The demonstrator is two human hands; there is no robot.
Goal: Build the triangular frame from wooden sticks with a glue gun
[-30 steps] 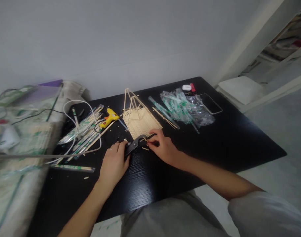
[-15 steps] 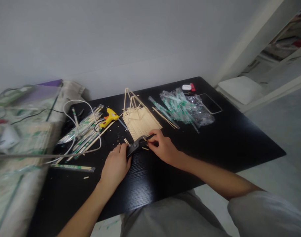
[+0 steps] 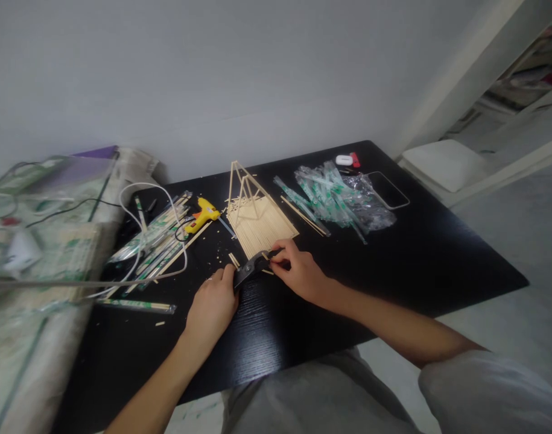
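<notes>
My left hand (image 3: 213, 304) is closed round the handles of dark pliers (image 3: 249, 268), whose jaws point right. At those jaws, the fingers of my right hand (image 3: 300, 270) pinch a short piece of wooden stick (image 3: 265, 255), mostly covered by the fingertips. Just beyond the pliers lies a flat panel of pale sticks set side by side (image 3: 269, 228), with a triangular stick frame (image 3: 245, 188) standing on it. Small cut sticks (image 3: 234, 260) lie near my left hand.
A yellow glue gun (image 3: 203, 216) and wrapped chopsticks (image 3: 160, 241) lie left, crossed by a white cable (image 3: 186, 256). Crumpled plastic wrappers (image 3: 325, 196), a phone (image 3: 388, 189) and a white case (image 3: 344, 160) are at right on the black table (image 3: 420, 253).
The pliers' handles look slightly closer together, and the left fingers have closed in a little. Both hands stay in almost the same place; the whole view has shifted slightly.
</notes>
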